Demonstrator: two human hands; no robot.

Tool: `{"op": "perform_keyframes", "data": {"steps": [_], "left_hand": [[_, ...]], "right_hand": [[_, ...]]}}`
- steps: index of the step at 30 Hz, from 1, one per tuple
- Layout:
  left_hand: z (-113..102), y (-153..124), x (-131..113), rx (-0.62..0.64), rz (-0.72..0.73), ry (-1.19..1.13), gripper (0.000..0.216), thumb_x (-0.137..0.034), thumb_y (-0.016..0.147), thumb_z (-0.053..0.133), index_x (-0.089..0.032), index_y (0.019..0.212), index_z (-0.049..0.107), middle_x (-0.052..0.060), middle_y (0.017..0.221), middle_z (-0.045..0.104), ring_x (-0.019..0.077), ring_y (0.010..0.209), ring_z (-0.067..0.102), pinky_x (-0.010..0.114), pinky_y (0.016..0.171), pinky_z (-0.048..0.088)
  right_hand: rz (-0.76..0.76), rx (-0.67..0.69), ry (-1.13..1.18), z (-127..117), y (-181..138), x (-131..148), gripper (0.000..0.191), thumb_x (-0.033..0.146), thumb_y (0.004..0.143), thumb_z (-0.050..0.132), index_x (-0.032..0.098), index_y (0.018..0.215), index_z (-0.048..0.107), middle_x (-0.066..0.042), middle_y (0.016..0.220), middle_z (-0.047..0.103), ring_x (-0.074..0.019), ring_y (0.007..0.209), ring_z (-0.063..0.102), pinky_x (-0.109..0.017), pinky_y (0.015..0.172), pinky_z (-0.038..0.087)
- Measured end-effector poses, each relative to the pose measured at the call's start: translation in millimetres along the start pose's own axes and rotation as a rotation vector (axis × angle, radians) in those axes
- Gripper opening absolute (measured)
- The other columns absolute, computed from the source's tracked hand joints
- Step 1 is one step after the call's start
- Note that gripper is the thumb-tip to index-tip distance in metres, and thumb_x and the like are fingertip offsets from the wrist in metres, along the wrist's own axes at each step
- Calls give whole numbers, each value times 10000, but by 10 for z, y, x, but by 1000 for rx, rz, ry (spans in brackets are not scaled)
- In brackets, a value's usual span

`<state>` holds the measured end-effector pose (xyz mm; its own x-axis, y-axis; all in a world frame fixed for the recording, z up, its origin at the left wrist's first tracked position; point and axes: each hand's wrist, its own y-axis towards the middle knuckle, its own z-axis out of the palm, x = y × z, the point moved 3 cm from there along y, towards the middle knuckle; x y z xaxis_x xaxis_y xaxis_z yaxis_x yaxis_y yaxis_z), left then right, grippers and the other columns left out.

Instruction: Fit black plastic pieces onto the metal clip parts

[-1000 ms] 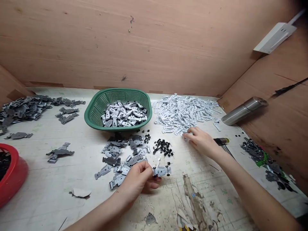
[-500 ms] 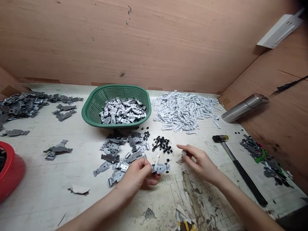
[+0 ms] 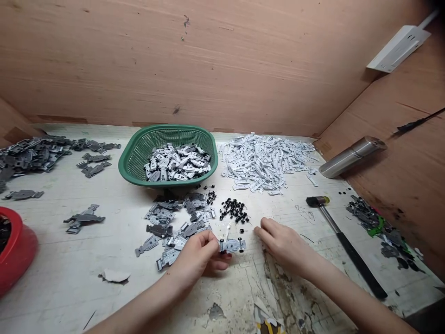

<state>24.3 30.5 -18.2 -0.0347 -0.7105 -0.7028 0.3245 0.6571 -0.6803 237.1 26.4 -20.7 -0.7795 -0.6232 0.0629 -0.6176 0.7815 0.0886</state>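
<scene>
My left hand (image 3: 201,253) is closed on a grey toy car chassis (image 3: 232,245), pinched at its left end. Black wheels show near both ends of the chassis. To its right, my right hand (image 3: 280,239) is closed, fingers curled and pressed together, with the back of the hand upward. Whatever the right fingers hold is hidden. A single black wheel piece (image 3: 242,230) lies between the hands, below a pile of small black wheels (image 3: 233,210). Loose grey chassis (image 3: 191,227) are heaped beside and behind my left hand.
A green basket (image 3: 127,174) of assembled pieces stands behind, beside a white pile of flat parts (image 3: 264,160). On the right lie a hammer (image 3: 347,248), a metal cylinder (image 3: 352,157) and mixed scraps (image 3: 378,227). A red container (image 3: 24,255) and more grey chassis (image 3: 31,153) are left.
My right hand has turned over and curled its fingers, so the whitish piece between them is now out of sight. The left hand and chassis have hardly moved.
</scene>
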Motion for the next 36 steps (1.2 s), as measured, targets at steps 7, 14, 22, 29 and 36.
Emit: {"op": "perform_keyframes", "data": {"steps": [7,14,22,29,36], "left_hand": [[-3,9,8,24,5,-7,160,-287,736,517,-194,706,391,81,806,704,128,606,651,286,641,501],[3,-19,-9,9,-4,8,150,-278,735,506,-191,690,393,73,800,698,126,615,651,280,653,500],[-6,0,17,32,41,-26,165,-261,713,539,-195,677,392,35,730,662,150,679,648,311,688,510],[25,-8,-2,24,42,-23,196,-272,698,557,-191,657,382,4,722,633,126,601,620,301,646,506],[14,-24,-3,24,51,-23,192,-297,730,540,-189,683,388,10,764,655,112,587,628,249,615,491]], "right_hand": [[356,-102,526,-288,-163,-38,94,186,870,409,197,802,473,-14,705,484,-126,593,467,-226,532,382],[754,168,713,-311,-505,-242,233,323,812,528,204,649,413,47,530,388,-107,485,410,-219,465,311],[772,143,1570,-299,-41,339,312,445,759,620,160,722,498,20,614,540,-52,429,431,-174,389,230],[795,49,1660,-158,129,443,348,453,735,645,151,677,481,53,548,488,-24,398,362,-167,392,195],[828,29,1679,-100,128,466,320,417,752,631,156,665,468,50,561,500,-24,398,362,-165,395,211]]}}
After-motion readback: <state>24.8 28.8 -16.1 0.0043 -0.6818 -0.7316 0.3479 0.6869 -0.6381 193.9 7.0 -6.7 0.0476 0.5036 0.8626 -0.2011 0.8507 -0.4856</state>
